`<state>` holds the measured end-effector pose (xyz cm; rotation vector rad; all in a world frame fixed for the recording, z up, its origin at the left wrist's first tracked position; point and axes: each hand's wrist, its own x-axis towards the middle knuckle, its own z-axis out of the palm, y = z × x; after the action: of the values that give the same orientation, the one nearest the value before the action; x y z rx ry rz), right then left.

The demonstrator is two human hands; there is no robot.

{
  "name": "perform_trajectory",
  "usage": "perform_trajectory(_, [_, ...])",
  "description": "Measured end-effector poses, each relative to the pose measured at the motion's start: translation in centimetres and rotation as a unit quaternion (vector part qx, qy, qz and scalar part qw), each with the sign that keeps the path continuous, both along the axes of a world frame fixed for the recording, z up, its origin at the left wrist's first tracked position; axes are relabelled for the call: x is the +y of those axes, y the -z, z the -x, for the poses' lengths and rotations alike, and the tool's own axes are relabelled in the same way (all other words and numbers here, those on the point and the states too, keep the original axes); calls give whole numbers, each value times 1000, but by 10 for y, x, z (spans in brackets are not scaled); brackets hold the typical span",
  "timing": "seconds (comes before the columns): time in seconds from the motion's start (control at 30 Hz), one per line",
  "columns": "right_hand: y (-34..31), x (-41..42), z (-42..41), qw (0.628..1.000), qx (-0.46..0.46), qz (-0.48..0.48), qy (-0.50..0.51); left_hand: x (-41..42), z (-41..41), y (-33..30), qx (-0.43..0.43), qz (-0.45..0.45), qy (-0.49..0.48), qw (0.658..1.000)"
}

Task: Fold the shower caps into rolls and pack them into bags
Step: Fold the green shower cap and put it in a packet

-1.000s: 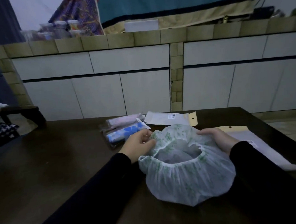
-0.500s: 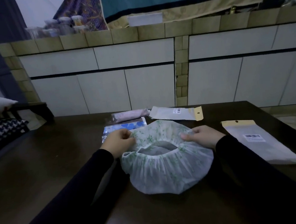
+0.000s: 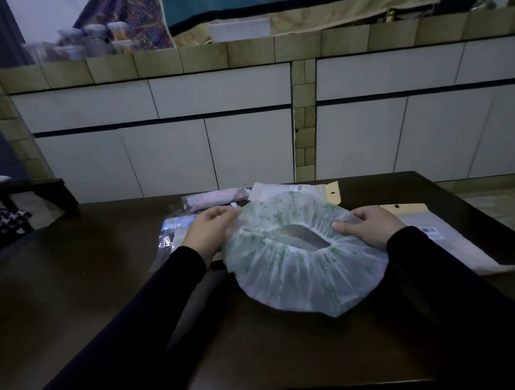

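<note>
While the shower cap lies spread mid-desk, opening up, the left hand pinches its left rim and the right hand pinches its right rim; packed bags sit near the far edge.

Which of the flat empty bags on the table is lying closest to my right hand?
The long bag with the barcode label, right beside your right hand. The other empty bag lies farther back, behind the shower cap.

Dim, bluish light throughout, deep shadow across the near foreground, soft focus, and wide-angle bending at the edges.
</note>
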<state>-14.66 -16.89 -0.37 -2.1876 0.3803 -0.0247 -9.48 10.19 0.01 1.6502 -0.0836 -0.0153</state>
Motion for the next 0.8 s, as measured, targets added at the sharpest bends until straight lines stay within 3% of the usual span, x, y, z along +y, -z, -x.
perform_trajectory(0.1, [-7,-5,7,988,-45,123,82,-7,2,-4,27,162,46,985])
perform_trajectory(0.17, [-16,-1,17,956,-91,258,109,-6,4,1,-7,170,49,984])
perform_trajectory(0.23, [-21,12,25,932,-150,317,92,-3,5,10,-120,20,3,993])
perform_trajectory(0.3, [-16,29,29,942,-148,300,34,0,-1,22,-240,-191,-32,951])
perform_trajectory(0.47, [19,42,24,941,3,332,-62,2,-5,41,-223,-517,44,825])
perform_trajectory(0.53, [21,39,22,942,24,330,-66,2,-1,39,-219,-556,12,802])
perform_trajectory(0.8, [16,35,22,956,24,285,-73,29,0,22,-131,-609,-48,781])
